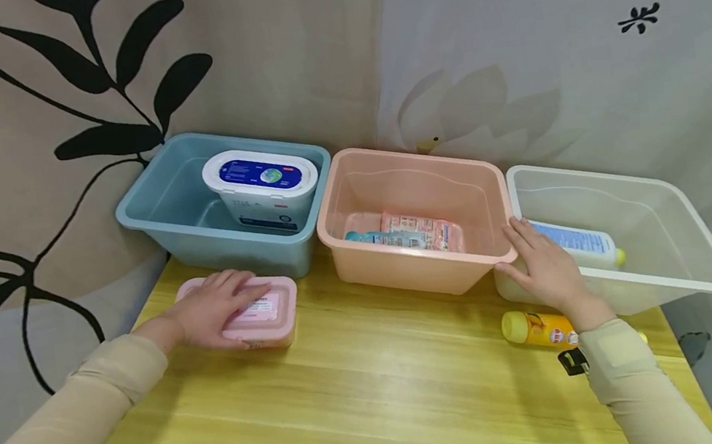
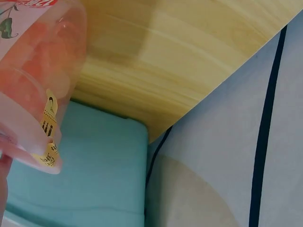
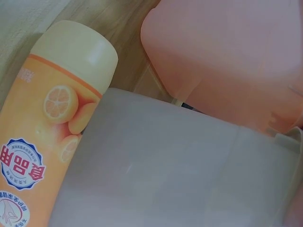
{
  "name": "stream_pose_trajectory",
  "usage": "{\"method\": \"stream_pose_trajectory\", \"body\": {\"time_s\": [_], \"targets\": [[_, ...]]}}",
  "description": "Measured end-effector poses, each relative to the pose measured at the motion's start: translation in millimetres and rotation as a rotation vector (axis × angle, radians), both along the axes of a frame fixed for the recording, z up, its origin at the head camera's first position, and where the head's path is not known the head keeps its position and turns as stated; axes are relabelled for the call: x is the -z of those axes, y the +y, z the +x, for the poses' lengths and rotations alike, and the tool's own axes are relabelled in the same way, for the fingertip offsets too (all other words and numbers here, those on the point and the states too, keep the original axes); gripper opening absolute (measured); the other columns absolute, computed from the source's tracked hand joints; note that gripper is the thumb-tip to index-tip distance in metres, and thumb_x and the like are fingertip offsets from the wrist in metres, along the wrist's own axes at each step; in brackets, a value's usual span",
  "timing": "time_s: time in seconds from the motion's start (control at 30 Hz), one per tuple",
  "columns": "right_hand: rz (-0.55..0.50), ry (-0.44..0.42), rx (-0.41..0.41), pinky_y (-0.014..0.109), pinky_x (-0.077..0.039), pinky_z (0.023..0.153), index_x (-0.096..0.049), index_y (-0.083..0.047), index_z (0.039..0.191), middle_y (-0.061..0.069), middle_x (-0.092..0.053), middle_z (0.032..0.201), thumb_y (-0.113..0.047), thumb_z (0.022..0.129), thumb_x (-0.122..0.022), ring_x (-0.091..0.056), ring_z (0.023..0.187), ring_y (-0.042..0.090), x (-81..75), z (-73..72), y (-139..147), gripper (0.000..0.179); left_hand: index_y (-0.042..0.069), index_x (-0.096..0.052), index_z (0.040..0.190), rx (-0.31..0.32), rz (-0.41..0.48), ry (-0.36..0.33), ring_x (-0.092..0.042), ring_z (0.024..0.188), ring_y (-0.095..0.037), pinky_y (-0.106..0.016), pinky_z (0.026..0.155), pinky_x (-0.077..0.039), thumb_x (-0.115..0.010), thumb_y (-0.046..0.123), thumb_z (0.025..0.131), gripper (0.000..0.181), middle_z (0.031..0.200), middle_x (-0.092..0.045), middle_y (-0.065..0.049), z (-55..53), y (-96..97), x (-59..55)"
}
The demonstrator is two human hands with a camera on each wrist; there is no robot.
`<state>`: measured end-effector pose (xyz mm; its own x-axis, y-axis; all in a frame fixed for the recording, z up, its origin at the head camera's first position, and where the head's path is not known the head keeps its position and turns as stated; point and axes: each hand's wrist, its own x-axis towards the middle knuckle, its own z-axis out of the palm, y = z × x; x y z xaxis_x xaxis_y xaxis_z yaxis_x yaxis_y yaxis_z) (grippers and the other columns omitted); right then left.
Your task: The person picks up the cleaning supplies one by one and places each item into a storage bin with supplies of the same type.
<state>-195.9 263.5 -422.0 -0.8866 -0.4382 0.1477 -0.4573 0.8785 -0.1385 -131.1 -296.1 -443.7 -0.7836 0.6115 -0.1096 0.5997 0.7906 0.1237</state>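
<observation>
- Pink lidded box: on the wood-grain table, left of centre in the head frame, just below the blue bin; contact with the bin cannot be told. Left wrist view: clear pinkish side at upper left, yellow stickers at the lid edge.
- Left hand: spread over the box lid, left of centre—fingers toward the far edge, thumb by the near edge. Cannot tell whether it grips or only rests.
- Right hand: right of centre, fingers extended and slightly apart, touching the left rim of the white bin; thumb near the corner of the peach bin.
- Blue bin: upper left of centre; white tub with a blue lid label stands in its right half.
- Peach bin: centre of the frame; pink printed packet and a light-blue item on its floor, the latter's type unclear.
- White bin: right side; white bottle, blue label and yellow cap, lies inside by the left end.
- Orange bottle: lies below the white bin, lower right—partly hidden by the right wrist. Right wrist view shows citrus slices and a pale yellow cap.
- Patterned curtain: fills the upper frame.
</observation>
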Motion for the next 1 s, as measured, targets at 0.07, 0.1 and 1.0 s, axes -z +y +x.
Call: {"method": "stream_pose_trajectory", "body": {"time_s": [0.07,0.1,1.0], "targets": [[-0.005,0.005,-0.001,0.054,-0.028,0.108,-0.035,0.001,0.142,0.021,-0.028,0.151,-0.05,0.092,-0.049,-0.028,0.137,0.04,-0.2,-0.2,0,0.072,0.02,-0.037,0.144,0.0,0.002,0.007,-0.036,0.125,-0.033,-0.056,0.105,-0.032,-0.069,0.064,0.068,0.093,0.139,-0.04,-0.015,0.3,1.0,-5.4],[-0.008,0.004,0.0,0.054,-0.028,0.108,-0.035,0.0,0.142,0.021,-0.028,0.151,-0.05,0.092,-0.049,-0.028,0.137,0.04,0.1,-0.5,0,0.072,0.02,-0.038,0.144,-0.001,0.0,0.01,-0.036,0.125,-0.033,-0.057,0.105,-0.032,-0.069,0.064,0.068,0.093,0.139,-0.04,-0.015,0.6,1.4,-8.3],[-0.013,-0.003,-0.01,0.055,-0.031,0.106,-0.036,0.001,0.142,0.021,-0.029,0.151,-0.049,0.093,-0.049,-0.028,0.138,0.04,-1.6,-2.5,2,0.072,0.03,-0.036,0.144,-0.002,-0.042,0.018,-0.037,0.124,-0.029,-0.056,0.101,-0.036,-0.067,0.071,0.064,0.095,0.139,-0.041,-0.01,14.0,11.5,-83.3]]}}
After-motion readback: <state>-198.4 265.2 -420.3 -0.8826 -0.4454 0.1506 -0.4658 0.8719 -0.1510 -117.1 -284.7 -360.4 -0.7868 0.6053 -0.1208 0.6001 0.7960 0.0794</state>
